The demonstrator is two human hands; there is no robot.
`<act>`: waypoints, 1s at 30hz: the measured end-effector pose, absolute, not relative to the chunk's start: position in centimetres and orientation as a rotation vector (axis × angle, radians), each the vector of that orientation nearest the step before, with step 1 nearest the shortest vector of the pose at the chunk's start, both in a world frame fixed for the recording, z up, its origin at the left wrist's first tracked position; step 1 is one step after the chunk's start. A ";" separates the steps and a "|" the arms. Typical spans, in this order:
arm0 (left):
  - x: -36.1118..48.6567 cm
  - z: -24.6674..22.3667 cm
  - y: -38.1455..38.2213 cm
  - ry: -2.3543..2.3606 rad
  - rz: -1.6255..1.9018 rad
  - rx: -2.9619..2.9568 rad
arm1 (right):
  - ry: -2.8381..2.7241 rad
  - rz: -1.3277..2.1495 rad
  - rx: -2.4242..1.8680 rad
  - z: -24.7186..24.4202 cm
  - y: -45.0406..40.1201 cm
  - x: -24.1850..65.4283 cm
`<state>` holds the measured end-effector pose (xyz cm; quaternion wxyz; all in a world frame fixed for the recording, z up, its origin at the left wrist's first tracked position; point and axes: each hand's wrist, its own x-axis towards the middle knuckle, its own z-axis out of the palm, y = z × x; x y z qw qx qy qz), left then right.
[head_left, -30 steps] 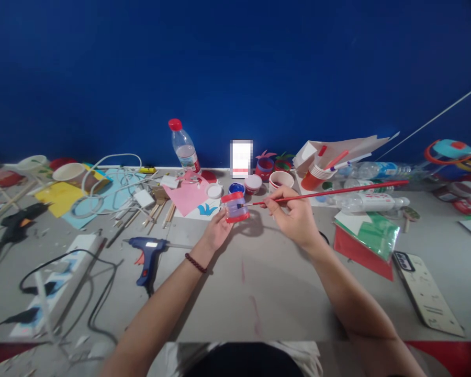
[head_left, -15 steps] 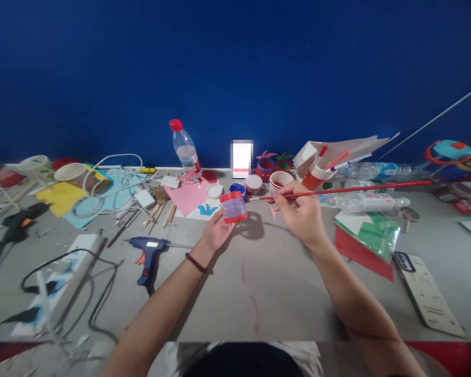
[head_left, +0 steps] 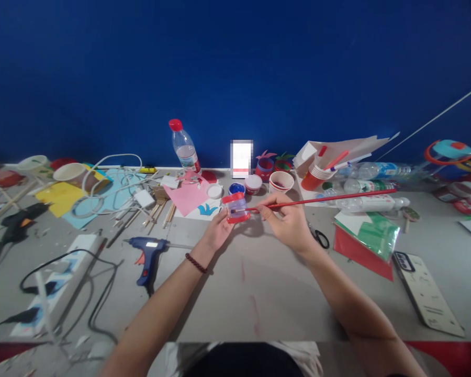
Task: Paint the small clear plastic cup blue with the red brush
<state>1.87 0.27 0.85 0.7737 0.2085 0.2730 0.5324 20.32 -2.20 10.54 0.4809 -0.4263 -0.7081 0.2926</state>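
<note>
My left hand is closed round a small clear plastic piece with red painted ends and a bluish-violet middle, held above the table. In my right hand I pinch a long red paintbrush, whose handle points off to the right. Its tip lies at the middle band of the plastic piece. Just behind stands an open jar of blue paint. Beside that jar are a lidded jar and a paper cup with dark liquid inside.
A blue glue gun and a power strip with cables lie left. A plastic bottle stands near the wall. Scissors, green and red sheets, a phone and lying bottles are on the right.
My right hand has moved left and slightly down, bringing the brush tip from beside the plastic piece onto its middle. The scissors show now. My left hand stays nearly in place.
</note>
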 end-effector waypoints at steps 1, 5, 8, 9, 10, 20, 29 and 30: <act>1.9 0.8 0.3 0.589 1.155 0.460 | -1.745 0.689 -1.041 10.5 -2.2 20.2; 1.9 0.3 0.4 0.594 1.159 0.438 | -1.805 0.633 -1.046 10.8 -2.4 19.9; 2.0 0.2 0.4 0.593 1.168 0.419 | -1.838 0.622 -1.047 11.2 -2.5 20.1; 2.0 0.2 0.4 0.592 1.169 0.416 | -1.845 0.610 -1.052 11.3 -2.5 20.2; 2.0 0.3 0.4 0.593 1.172 0.414 | -1.851 0.593 -1.057 11.4 -2.5 20.3; 1.5 0.9 0.4 0.655 1.162 0.308 | -1.835 0.463 -1.176 12.0 -2.0 21.5; 1.7 1.0 0.4 0.651 1.148 0.333 | -1.775 0.592 -1.110 11.6 -2.3 21.3; 1.7 1.0 0.4 0.648 1.144 0.345 | -1.783 0.614 -1.093 11.5 -2.5 21.1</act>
